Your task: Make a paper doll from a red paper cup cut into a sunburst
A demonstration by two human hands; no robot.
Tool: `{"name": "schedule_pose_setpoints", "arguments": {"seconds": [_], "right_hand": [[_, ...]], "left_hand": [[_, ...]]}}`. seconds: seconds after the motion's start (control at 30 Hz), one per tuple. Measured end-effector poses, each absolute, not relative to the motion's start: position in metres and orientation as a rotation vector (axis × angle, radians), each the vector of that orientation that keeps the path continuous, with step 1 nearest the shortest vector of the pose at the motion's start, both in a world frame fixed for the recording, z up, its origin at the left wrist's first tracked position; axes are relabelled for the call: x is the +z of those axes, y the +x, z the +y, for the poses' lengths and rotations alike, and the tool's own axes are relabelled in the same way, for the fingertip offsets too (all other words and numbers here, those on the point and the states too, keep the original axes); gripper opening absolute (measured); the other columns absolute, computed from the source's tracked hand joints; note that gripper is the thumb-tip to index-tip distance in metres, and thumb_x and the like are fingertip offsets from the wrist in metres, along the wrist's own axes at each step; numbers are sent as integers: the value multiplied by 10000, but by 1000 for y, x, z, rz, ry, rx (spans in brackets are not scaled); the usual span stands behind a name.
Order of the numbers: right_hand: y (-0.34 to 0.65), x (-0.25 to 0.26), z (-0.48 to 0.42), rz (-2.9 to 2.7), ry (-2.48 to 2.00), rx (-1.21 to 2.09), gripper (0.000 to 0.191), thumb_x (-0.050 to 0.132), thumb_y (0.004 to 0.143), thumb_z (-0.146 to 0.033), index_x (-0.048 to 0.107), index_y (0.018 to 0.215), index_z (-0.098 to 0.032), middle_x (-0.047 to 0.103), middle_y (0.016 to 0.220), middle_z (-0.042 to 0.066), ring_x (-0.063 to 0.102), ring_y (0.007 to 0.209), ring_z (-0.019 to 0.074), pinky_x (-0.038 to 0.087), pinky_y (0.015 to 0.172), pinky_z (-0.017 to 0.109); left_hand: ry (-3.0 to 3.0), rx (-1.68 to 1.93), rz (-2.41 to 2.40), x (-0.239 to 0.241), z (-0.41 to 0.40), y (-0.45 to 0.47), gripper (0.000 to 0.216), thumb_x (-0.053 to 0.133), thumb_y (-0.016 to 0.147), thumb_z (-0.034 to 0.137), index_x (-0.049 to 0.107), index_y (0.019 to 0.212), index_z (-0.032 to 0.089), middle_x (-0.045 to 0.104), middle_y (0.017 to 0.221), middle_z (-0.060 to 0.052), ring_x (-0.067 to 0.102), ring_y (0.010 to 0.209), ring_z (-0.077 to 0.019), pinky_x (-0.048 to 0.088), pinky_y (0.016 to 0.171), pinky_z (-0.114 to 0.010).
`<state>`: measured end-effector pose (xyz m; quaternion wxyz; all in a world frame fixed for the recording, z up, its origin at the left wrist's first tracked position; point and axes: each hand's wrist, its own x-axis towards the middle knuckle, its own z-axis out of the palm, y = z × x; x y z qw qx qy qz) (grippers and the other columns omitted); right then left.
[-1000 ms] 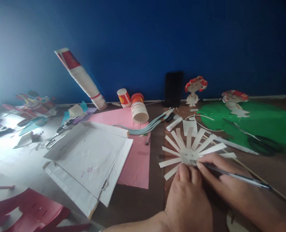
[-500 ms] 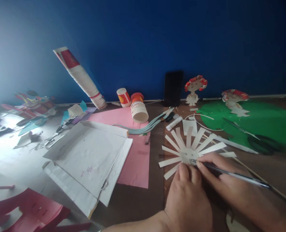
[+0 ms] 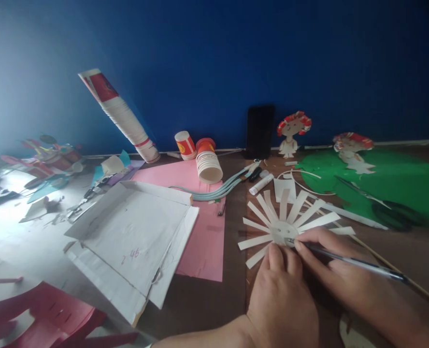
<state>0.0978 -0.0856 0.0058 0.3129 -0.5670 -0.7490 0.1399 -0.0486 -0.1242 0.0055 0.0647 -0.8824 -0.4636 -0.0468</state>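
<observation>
A white paper cup cut into splayed strips (image 3: 286,220) lies flat on the brown table like a sun. My left hand (image 3: 281,295) rests at its near edge, fingers together and pressing down on the round base. My right hand (image 3: 339,273) is closed on a dark pen (image 3: 348,261), with the tip touching the round centre of the cut cup. A faint drawn mark shows on that centre.
A flattened white cardboard box (image 3: 131,237) lies on pink paper (image 3: 205,241). Paper cup stacks (image 3: 122,116) (image 3: 207,164) lean by the blue wall. A glue stick (image 3: 261,184), black phone (image 3: 260,131), paper dolls (image 3: 292,130), green paper (image 3: 388,186) with scissors (image 3: 377,205) and a red stool (image 3: 51,319) are around.
The view has shifted very slightly upward. Both hands and the pen stay in nearly the same place on the cut cup.
</observation>
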Motion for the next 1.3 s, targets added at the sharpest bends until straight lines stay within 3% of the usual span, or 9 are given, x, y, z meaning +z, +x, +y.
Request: {"name": "schedule_pose_setpoints", "arguments": {"seconds": [0.43,0.63,1.3], "right_hand": [[98,6,-85,-1998,-1437,314,213,519,914,-419,654,821,-284,739,740,-32,706,652,177,537,612,297],[98,3,-84,-1985,-1445,334,214,525,914,-430,656,826,-286,744,752,-28,709,669,185,537,630,304],[99,1,-84,-1975,-1489,348,232,515,908,-455,653,823,-288,738,757,-18,703,678,194,540,648,320]], "left_hand": [[-2673,-137,-1377,6,-124,-49,435,557,909,300,668,1255,61,633,1193,-176,560,1042,-266,512,652,-278],[-2625,-168,-1390,4,-126,-48,458,553,910,287,636,1301,64,636,1190,-168,559,1042,-259,527,720,-290],[-2634,-167,-1442,4,-125,-47,472,581,884,276,631,1308,74,651,1179,-153,566,1062,-273,492,626,-279]]}}
